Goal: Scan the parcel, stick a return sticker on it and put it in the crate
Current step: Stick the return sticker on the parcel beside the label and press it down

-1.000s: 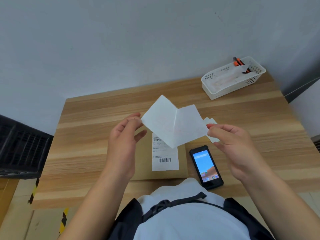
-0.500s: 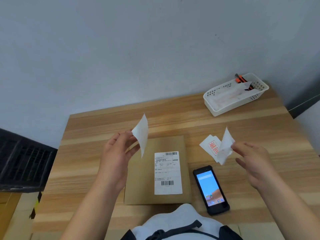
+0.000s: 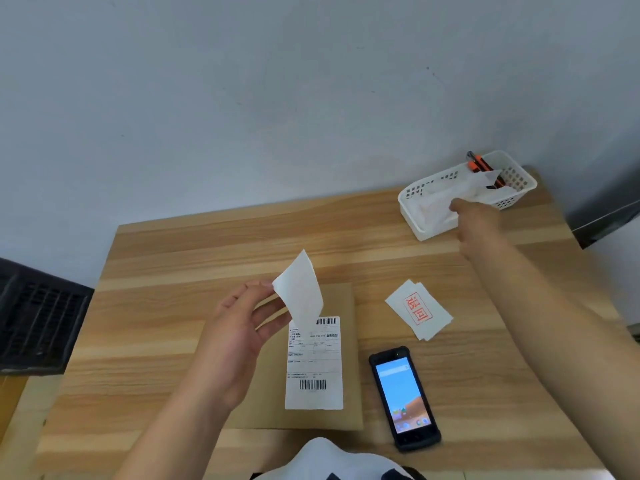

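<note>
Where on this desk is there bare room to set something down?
Free: the desk left of the parcel, and the back strip between parcel and wall. Crowded: the right side, with stickers, phone, basket and right hand.

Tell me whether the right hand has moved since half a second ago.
Yes. The right hand has moved away from the stack of return stickers toward the far right corner, and is now at the white basket.

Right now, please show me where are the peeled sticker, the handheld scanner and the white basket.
peeled sticker [image 3: 303, 289]: head view, middle of the sheet.
handheld scanner [image 3: 403, 396]: head view, centre of its lit screen.
white basket [image 3: 412, 220]: head view, near left wall.
</note>
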Demonstrator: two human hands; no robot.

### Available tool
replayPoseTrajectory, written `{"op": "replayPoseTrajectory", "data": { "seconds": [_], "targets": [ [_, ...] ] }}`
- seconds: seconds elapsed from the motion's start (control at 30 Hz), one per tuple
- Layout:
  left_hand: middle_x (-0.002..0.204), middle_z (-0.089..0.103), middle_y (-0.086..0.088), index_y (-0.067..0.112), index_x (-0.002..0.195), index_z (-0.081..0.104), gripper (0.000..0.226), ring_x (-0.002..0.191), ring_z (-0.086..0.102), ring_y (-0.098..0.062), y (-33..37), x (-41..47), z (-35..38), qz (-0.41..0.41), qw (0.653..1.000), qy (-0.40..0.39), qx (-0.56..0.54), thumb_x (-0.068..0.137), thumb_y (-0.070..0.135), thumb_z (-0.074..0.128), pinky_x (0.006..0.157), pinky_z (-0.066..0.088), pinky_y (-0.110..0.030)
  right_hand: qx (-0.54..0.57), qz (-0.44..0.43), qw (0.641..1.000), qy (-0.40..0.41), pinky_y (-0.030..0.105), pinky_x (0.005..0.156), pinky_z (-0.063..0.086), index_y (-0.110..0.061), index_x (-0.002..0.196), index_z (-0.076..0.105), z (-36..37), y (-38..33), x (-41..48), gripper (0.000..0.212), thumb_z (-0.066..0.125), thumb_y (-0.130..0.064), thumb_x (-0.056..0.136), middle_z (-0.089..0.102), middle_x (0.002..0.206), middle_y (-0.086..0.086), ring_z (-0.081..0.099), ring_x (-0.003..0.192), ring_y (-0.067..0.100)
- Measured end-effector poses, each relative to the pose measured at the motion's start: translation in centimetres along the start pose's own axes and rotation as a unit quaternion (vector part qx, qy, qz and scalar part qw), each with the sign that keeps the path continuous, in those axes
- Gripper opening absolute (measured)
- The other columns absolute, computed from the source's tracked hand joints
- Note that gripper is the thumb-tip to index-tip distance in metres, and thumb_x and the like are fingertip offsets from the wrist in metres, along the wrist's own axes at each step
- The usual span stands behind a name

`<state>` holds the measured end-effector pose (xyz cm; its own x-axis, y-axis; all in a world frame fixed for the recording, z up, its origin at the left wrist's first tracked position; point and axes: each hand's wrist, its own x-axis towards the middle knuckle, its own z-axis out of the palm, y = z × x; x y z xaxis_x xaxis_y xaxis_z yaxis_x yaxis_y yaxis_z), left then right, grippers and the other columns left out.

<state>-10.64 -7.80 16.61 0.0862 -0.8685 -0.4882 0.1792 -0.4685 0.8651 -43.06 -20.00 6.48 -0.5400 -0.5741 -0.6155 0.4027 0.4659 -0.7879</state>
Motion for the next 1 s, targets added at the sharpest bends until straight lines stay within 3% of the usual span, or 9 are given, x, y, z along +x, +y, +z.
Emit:
{"op": "replayPoseTrajectory", "data": {
  "seconds": [0.23,0.3,0.33,0.4,0.47,0.6,0.8,0.9,1.0],
  "targets": [
    [0.1,0.075,-0.009,0.003,0.102,0.065,0.013,0.096,0.07,-0.024,-0.7,-0.3,-0.8,-0.005,1.0,0.025,0.004,0.094,0.01,0.056,0.088,0.055,-0.04,0.037,0.034,0.995,0.084,0.038,0.103,0.048,-0.016,0.146,0.038,1.5,-0.5,6.0,0.06,0.057,-0.02,0.089,0.048,0.148,0.007,0.055,0.111,0.022],
    [0.1,0.074,-0.009,0.004,0.101,0.064,0.012,0.096,0.07,-0.025,-0.8,-0.3,-0.9,-0.008,1.0,0.03,0.0,0.094,0.009,0.056,0.09,0.055,-0.041,-0.267,-0.061,0.958,0.082,0.033,0.107,0.041,-0.014,0.151,0.027,1.8,0.5,5.9,0.062,0.054,-0.019,0.095,0.041,0.153,0.004,0.047,0.133,0.025],
    [0.098,0.074,-0.008,0.005,0.099,0.065,0.01,0.095,0.069,-0.024,-0.8,-0.3,-1.0,-0.008,0.999,0.031,-0.001,0.094,0.009,0.056,0.09,0.054,-0.041,-0.261,-0.071,0.959,0.082,0.032,0.103,0.042,-0.013,0.15,0.029,1.8,0.7,5.1,0.061,0.055,-0.017,0.095,0.042,0.153,0.005,0.046,0.134,0.026],
    [0.094,0.075,-0.006,0.006,0.095,0.065,0.01,0.093,0.069,-0.023,-0.9,-0.3,-1.0,-0.006,0.999,0.033,-0.002,0.095,0.008,0.056,0.091,0.054,-0.042,0.041,-0.025,0.997,0.06,0.033,0.089,0.047,-0.014,0.144,0.042,2.1,1.0,3.2,0.059,0.063,-0.015,0.089,0.052,0.145,0.008,0.056,0.123,0.027],
    [0.094,0.076,-0.005,0.005,0.096,0.065,0.01,0.094,0.07,-0.024,-0.9,-0.4,-1.1,-0.003,0.999,0.032,0.004,0.096,0.009,0.055,0.092,0.054,-0.042,0.033,-0.016,0.998,0.058,0.033,0.087,0.049,-0.017,0.139,0.048,1.7,2.0,-0.1,0.058,0.069,-0.017,0.084,0.056,0.136,0.006,0.059,0.115,0.026],
    [0.095,0.076,-0.005,0.003,0.102,0.065,0.013,0.098,0.07,-0.024,-1.1,-0.5,-1.1,0.004,0.999,0.029,0.017,0.096,0.01,0.056,0.097,0.053,-0.045,-0.084,-0.082,0.989,-0.091,0.042,0.101,0.05,-0.022,0.108,0.07,1.5,5.0,-8.2,0.025,0.072,-0.017,0.084,0.067,0.115,-0.002,0.062,0.108,0.019],
    [0.091,0.075,-0.003,0.009,0.088,0.065,0.01,0.091,0.07,-0.017,-1.7,-1.0,-0.7,0.049,0.996,0.032,0.061,0.095,0.009,0.057,0.097,0.054,-0.043,-0.115,-0.107,0.949,-0.273,0.019,0.078,0.048,-0.016,0.085,0.077,1.1,7.6,-20.2,0.003,0.077,-0.015,0.082,0.074,0.082,-0.008,0.064,0.072,-0.005],
    [0.101,0.076,-0.001,0.018,0.079,0.066,0.016,0.092,0.068,-0.011,-2.6,-1.8,-0.3,0.141,0.977,0.043,0.155,0.092,0.009,0.061,0.087,0.053,-0.035,-0.09,-0.041,0.952,-0.29,0.027,0.079,0.049,-0.01,0.089,0.077,1.3,7.3,-22.7,0.019,0.079,-0.027,0.08,0.076,0.085,-0.002,0.066,0.076,-0.003],
    [0.106,0.068,0.008,0.026,0.082,0.066,0.014,0.105,0.061,-0.002,-3.5,-2.9,0.0,0.286,0.904,0.021,0.316,0.089,0.014,0.065,0.091,0.043,-0.017,-0.067,0.016,0.954,-0.292,0.037,0.089,0.048,-0.008,0.1,0.076,1.5,6.7,-23.7,0.034,0.079,-0.034,0.078,0.076,0.109,0.006,0.067,0.103,0.016]
  ]
}}
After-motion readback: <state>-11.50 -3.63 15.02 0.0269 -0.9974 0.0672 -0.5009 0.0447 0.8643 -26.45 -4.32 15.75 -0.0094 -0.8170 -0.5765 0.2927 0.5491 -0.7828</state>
